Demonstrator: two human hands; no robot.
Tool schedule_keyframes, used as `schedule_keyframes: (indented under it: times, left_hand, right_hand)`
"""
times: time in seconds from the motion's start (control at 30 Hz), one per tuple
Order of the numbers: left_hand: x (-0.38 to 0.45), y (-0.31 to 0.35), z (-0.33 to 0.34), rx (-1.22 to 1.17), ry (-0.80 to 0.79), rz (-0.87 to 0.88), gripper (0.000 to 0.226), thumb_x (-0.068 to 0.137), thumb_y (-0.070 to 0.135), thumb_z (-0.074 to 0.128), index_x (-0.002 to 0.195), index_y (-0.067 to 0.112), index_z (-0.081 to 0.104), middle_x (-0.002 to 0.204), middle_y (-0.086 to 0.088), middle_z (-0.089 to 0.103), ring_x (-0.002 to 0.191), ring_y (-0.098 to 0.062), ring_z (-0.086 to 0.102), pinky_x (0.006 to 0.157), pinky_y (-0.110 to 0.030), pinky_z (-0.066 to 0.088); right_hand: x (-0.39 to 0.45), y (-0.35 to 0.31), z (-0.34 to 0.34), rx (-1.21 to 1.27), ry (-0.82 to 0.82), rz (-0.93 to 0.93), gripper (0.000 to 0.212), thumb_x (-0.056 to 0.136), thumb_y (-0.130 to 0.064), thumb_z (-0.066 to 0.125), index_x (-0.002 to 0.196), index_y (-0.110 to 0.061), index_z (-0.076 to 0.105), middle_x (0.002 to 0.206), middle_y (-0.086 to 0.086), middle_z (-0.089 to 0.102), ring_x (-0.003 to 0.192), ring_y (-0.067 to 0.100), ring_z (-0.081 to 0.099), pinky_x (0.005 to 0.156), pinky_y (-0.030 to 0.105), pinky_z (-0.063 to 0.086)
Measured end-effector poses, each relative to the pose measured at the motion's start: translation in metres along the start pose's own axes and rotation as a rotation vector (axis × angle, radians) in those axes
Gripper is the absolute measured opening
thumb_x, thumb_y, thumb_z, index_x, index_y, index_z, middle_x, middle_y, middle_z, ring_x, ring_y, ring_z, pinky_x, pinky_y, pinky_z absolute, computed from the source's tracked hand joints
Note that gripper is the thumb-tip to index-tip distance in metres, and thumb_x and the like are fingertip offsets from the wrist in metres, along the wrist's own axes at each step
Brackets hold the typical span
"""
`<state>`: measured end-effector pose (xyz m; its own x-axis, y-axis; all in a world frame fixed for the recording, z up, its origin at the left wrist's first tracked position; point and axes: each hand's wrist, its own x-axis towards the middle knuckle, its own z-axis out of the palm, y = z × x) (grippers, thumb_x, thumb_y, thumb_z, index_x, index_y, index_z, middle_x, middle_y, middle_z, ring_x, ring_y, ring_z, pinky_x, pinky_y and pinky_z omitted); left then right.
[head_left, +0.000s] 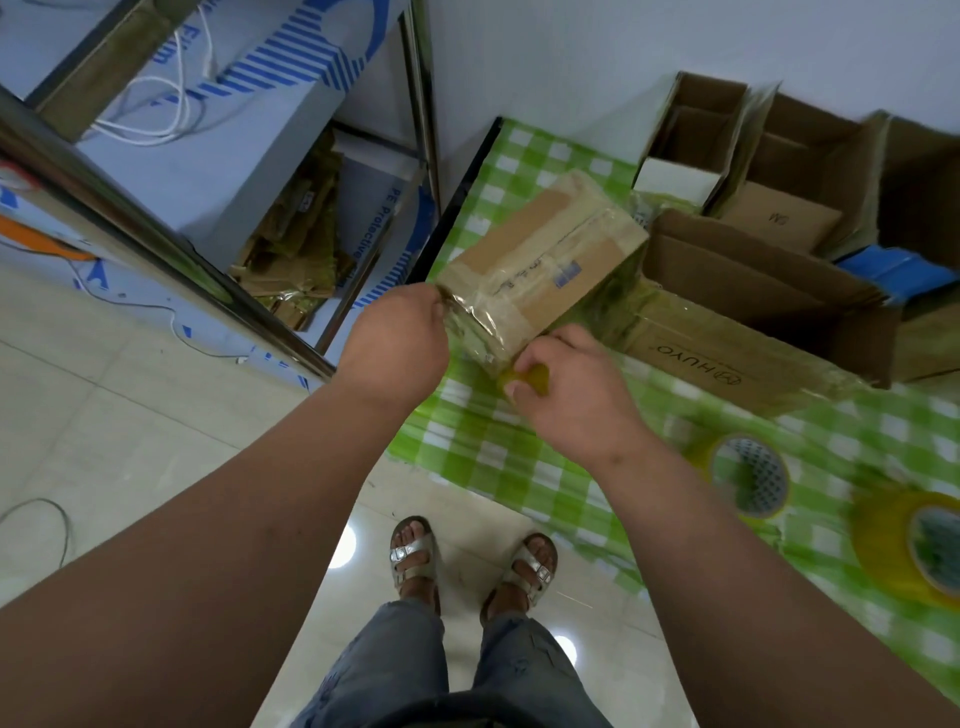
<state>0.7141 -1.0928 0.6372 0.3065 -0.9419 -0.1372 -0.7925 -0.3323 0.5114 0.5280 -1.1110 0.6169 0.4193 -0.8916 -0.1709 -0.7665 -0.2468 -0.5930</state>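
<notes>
A taped brown cardboard box (545, 260) lies on the table with the green checked cloth (519, 467), near its left edge. My left hand (400, 338) grips the box's near left corner, fingers curled round the taped end. My right hand (566, 395) sits at the box's near right corner and pinches a small yellow piece (535, 379), which looks like tape or a small tape tool; what it is exactly I cannot tell.
Several open cardboard boxes (753, 291) crowd the table's far right. Two rolls of yellowish tape (748, 473) lie at the right. A metal shelf rack (218, 218) with cardboard scraps stands at the left. My sandalled feet (467, 561) stand on the tiled floor.
</notes>
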Motion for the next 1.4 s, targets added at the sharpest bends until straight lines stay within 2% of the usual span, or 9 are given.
schedule_keyframes:
  times: [0.2,0.33,0.43,0.53,0.7,0.77,1.0,1.2,1.4]
  left_hand:
    - [0.011,0.008,0.005,-0.224,-0.168,-0.002,0.050,0.092,0.052,0.058,0.128,0.017,0.054,0.123,0.002,0.058,0.111,-0.016,0.055,0.080,-0.022,0.035]
    - [0.003,0.006,0.019,-0.316,-0.119,-0.088,0.090,0.070,0.041,0.086,0.140,0.019,0.033,0.141,-0.001,0.045,0.126,-0.019,0.049,0.092,-0.030,0.042]
    - [-0.004,0.006,0.025,-0.255,0.120,0.061,0.095,0.069,0.033,0.088,0.142,0.016,0.030,0.150,-0.009,0.026,0.136,-0.023,0.035,0.108,-0.035,0.038]
    - [-0.001,0.002,0.026,-0.063,0.033,0.255,0.083,0.084,0.039,0.073,0.151,0.031,0.026,0.163,0.002,0.005,0.148,-0.025,0.019,0.112,-0.044,0.036]
    - [0.013,0.001,0.020,0.001,-0.062,0.149,0.087,0.083,0.053,0.070,0.155,0.031,0.024,0.165,0.010,-0.002,0.149,-0.019,0.018,0.112,-0.042,0.035]
    - [0.017,0.000,0.018,0.011,-0.070,0.141,0.085,0.086,0.047,0.070,0.155,0.029,0.023,0.165,0.009,-0.003,0.149,-0.019,0.019,0.111,-0.040,0.034]
    - [0.015,0.003,0.018,0.039,-0.087,0.168,0.081,0.092,0.042,0.065,0.156,0.022,0.019,0.166,0.003,-0.006,0.150,-0.021,0.017,0.109,-0.040,0.034]
    - [0.019,0.004,0.015,0.078,-0.101,0.165,0.079,0.093,0.042,0.062,0.157,0.022,0.019,0.166,0.003,-0.006,0.149,-0.022,0.018,0.109,-0.041,0.036]
    - [0.016,0.004,0.020,-0.049,-0.061,0.156,0.081,0.093,0.036,0.065,0.157,0.022,0.017,0.166,0.002,-0.008,0.150,-0.015,0.011,0.109,-0.026,0.025]
  right_hand:
    - [0.004,-0.003,0.014,0.172,0.017,0.092,0.026,0.080,-0.024,0.077,0.105,-0.021,0.069,0.111,-0.007,0.041,0.100,0.009,0.046,0.089,0.013,0.035]
    - [0.000,0.000,0.018,0.278,0.013,0.145,0.030,0.077,-0.020,0.080,0.104,-0.023,0.068,0.111,-0.010,0.039,0.096,0.003,0.045,0.081,-0.003,0.030]
    - [-0.002,0.002,0.020,0.366,0.047,0.201,0.038,0.075,-0.024,0.082,0.104,-0.033,0.059,0.106,-0.018,0.039,0.092,0.000,0.049,0.086,0.016,0.043]
    - [-0.004,0.002,0.019,0.514,0.046,0.273,0.050,0.076,-0.026,0.082,0.113,-0.032,0.048,0.112,-0.013,0.048,0.099,0.003,0.056,0.084,0.025,0.050]
    - [-0.017,0.004,0.023,0.707,-0.008,0.396,0.032,0.092,-0.026,0.066,0.120,-0.020,0.052,0.096,0.002,0.065,0.087,0.018,0.064,0.076,0.034,0.052]
    - [-0.023,0.005,0.025,0.774,-0.052,0.360,0.003,0.097,-0.019,0.058,0.098,-0.017,0.060,0.085,0.001,0.060,0.081,0.017,0.057,0.075,0.034,0.044]
    - [-0.029,0.008,0.031,0.770,-0.137,0.312,0.022,0.101,-0.018,0.052,0.097,0.003,0.055,0.084,0.011,0.051,0.079,0.021,0.047,0.073,0.035,0.039]
    - [-0.035,0.011,0.036,0.655,-0.049,0.340,0.034,0.099,-0.034,0.054,0.070,-0.019,0.043,0.063,-0.007,0.041,0.056,0.006,0.037,0.057,0.028,0.033]
    - [-0.036,0.015,0.031,0.714,-0.185,0.309,0.015,0.099,-0.025,0.054,0.086,-0.018,0.055,0.079,-0.003,0.057,0.074,0.013,0.053,0.071,0.032,0.043]
